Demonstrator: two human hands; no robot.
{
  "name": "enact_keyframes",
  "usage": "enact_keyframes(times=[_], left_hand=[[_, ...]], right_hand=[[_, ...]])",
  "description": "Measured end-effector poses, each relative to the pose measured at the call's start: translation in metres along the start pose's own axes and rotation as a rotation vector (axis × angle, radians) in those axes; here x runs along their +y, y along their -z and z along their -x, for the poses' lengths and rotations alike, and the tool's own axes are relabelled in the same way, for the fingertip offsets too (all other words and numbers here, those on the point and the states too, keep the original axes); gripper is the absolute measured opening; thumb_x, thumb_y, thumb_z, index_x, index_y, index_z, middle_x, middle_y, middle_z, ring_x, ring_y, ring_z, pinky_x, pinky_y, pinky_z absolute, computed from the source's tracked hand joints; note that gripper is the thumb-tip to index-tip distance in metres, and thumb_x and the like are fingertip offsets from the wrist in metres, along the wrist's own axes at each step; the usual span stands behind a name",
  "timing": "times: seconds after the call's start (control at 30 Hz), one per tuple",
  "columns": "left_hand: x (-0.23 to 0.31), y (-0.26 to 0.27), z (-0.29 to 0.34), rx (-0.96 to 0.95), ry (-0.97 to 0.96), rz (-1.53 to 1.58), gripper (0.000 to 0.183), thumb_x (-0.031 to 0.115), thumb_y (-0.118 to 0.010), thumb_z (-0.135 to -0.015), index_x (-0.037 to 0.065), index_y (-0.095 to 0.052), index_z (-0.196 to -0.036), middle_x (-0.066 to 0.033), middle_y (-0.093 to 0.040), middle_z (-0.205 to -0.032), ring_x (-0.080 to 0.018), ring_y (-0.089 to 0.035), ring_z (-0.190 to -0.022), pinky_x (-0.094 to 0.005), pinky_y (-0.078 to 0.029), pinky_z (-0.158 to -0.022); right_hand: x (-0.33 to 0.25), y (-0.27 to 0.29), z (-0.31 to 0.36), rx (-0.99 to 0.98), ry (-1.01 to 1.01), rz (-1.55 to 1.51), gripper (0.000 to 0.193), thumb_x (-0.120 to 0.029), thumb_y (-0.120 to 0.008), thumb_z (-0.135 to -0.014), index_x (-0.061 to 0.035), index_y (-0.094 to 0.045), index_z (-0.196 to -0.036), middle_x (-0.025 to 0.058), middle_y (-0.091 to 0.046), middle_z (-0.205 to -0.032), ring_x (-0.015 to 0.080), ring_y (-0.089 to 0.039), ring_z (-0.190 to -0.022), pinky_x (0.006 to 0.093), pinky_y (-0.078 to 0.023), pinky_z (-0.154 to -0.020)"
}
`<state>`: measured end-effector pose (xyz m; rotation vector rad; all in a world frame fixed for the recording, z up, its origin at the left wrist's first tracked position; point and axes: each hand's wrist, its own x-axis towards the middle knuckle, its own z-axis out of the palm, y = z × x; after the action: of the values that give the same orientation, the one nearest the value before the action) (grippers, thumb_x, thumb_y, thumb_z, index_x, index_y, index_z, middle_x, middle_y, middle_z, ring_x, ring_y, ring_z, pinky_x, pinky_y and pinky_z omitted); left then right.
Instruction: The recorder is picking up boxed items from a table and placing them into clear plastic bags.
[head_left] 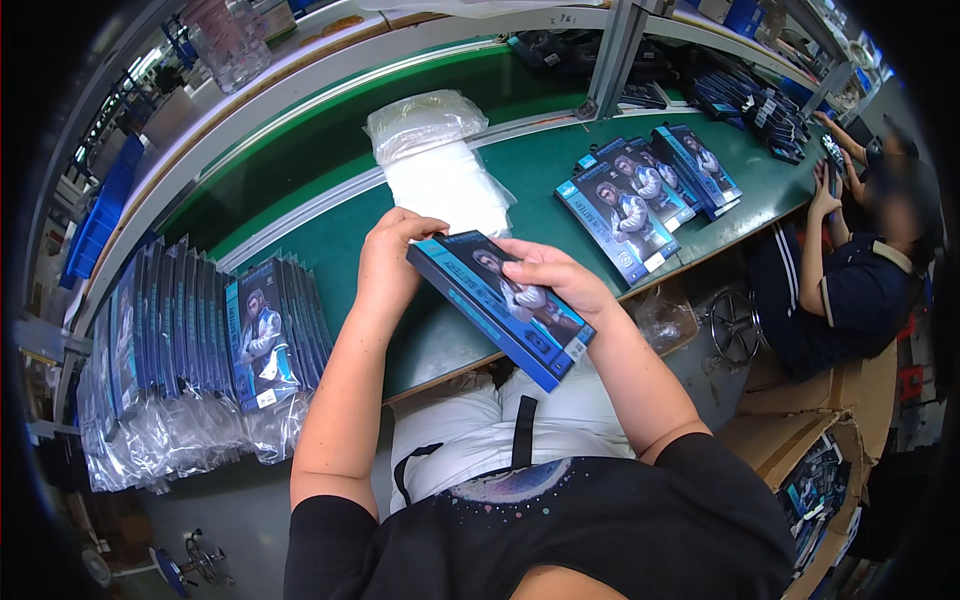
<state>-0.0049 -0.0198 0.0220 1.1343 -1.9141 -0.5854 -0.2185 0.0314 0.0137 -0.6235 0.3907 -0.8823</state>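
Two hands on one flat blue box (500, 305), held above the green worktop (420, 330) edge | box: likely light, stiff card, glossy so perhaps slippery; best taken at its edges | left hand (388, 262) grip curled over far end | right hand (555, 278) grip closed across top face, fingers spread.

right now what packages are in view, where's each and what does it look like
Flat box: held in both hands; dark blue, printed figure.
Row of bagged boxes: upright at table's left end; same blue, clear sleeves.
Three boxes: lying flat at right.
Bag stack: table centre; clear and white plastic.
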Motion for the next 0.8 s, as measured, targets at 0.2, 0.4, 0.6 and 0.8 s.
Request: enact_keyframes(times=[0.2, 0.4, 0.6, 0.8], left_hand=[[-0.006, 0.010, -0.002, 0.006, 0.512, 0.251, 0.014, 0.003, -0.066, -0.077, 0.001, -0.069, -0.090, -0.0044, -0.063, -0.080, -0.0115, -0.060, -0.068, -0.0243, -0.048, -0.061], [0.001, 0.009, 0.003, 0.062, 0.597, 0.495, 0.013, 0.008, -0.064, -0.082, 0.001, -0.065, -0.093, -0.0037, -0.064, -0.079, -0.0102, -0.060, -0.069, -0.0232, -0.048, -0.059], [-0.003, 0.013, 0.001, -0.065, 0.443, 0.161, 0.016, 0.003, -0.062, -0.081, -0.001, -0.066, -0.096, -0.0037, -0.064, -0.075, -0.0095, -0.059, -0.068, -0.0249, -0.048, -0.063], [0.020, 0.007, 0.013, -0.006, 0.097, -0.116, 0.027, -0.005, -0.058, -0.076, 0.001, -0.065, -0.102, -0.0078, -0.061, -0.075, -0.0128, -0.058, -0.067, -0.0263, -0.048, -0.065]], right_hand=[[-0.016, 0.005, -0.016, -0.027, 0.008, 0.160, 0.053, -0.008, -0.063, -0.084, 0.0091, -0.041, -0.129, 0.0158, -0.062, -0.111, 0.0161, -0.066, -0.092, 0.0271, -0.054, -0.079], [-0.023, 0.012, -0.006, 0.041, -0.053, 0.313, 0.056, -0.004, -0.067, -0.080, 0.0092, -0.042, -0.128, 0.0150, -0.063, -0.110, 0.0164, -0.065, -0.093, 0.0267, -0.052, -0.084], [-0.006, 0.020, -0.018, 0.238, 0.183, 0.474, 0.066, -0.004, -0.067, -0.082, 0.0093, -0.032, -0.136, 0.0163, -0.056, -0.121, 0.0172, -0.058, -0.106, 0.0279, -0.046, -0.091], [0.012, 0.010, -0.018, 0.364, 0.365, 0.498, 0.071, -0.004, -0.065, -0.083, 0.0095, -0.024, -0.139, 0.0180, -0.057, -0.114, 0.0180, -0.058, -0.100, 0.0278, -0.048, -0.086]])
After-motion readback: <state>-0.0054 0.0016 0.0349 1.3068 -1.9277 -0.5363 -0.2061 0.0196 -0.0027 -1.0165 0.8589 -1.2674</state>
